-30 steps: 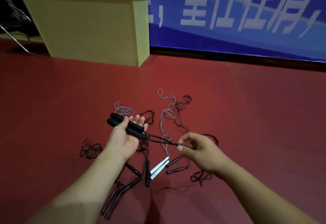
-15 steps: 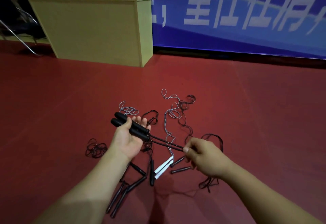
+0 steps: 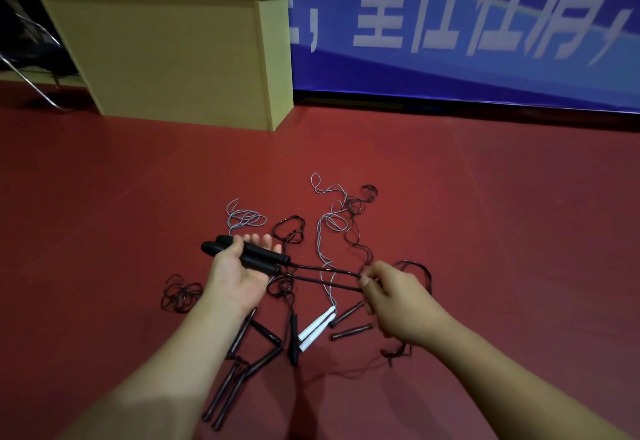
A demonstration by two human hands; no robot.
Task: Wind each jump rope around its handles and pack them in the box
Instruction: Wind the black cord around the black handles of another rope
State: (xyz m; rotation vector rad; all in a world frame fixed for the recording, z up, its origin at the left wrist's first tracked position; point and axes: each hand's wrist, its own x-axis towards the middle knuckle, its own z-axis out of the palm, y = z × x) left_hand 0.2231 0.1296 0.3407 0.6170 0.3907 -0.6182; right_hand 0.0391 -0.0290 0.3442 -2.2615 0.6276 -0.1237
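My left hand point(image 3: 235, 273) grips two black jump-rope handles point(image 3: 258, 257) side by side, palm up, above the red floor. Their two black rope strands point(image 3: 322, 275) run taut to the right into my right hand point(image 3: 394, 304), which pinches them between thumb and fingers. Below my hands lie several more jump ropes: a pair of white handles point(image 3: 317, 330) with a grey cord point(image 3: 327, 228), and dark handles point(image 3: 349, 330) point(image 3: 256, 363) with tangled black cords point(image 3: 180, 292).
A large yellow wooden box point(image 3: 180, 58) stands at the back left against a blue banner wall point(image 3: 450, 24). A metal chair leg point(image 3: 31, 83) shows at the far left. Red floor point(image 3: 485, 214) spreads to the right.
My right hand slid a little farther right along the two strands, away from the handles. The left hand keeps the same grip on the handles.
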